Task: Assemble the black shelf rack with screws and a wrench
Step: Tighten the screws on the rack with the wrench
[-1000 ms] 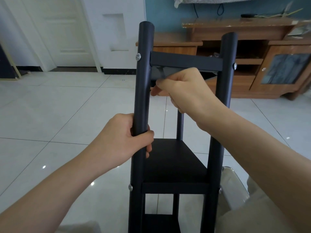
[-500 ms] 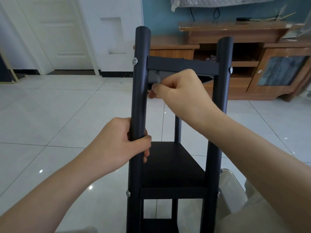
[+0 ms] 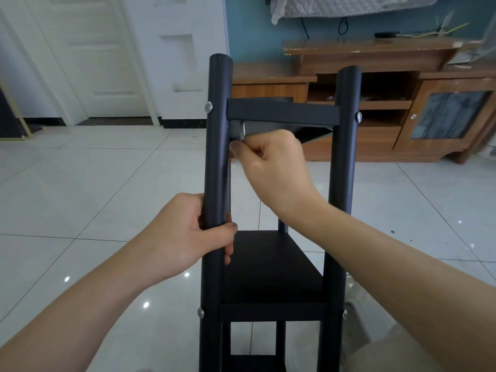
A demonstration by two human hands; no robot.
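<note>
Since half a second ago the right hand (image 3: 271, 159) has slipped a little lower beneath the top shelf (image 3: 281, 111), baring a silver wrench (image 3: 242, 132). At left, the left hand (image 3: 188, 234) has its grip wrapped round the left post (image 3: 217, 157), midway up. A silver screw (image 3: 208, 106) sits in that post at top-shelf level. Just inside the post, the wrench stands on end, its lower end pinched in the right hand's grip. The black shelf rack (image 3: 268, 267) stands on a white tiled floor (image 3: 94, 183), with its right post (image 3: 343, 157) beyond the wrist and a wooden cabinet (image 3: 375, 57) behind.
</note>
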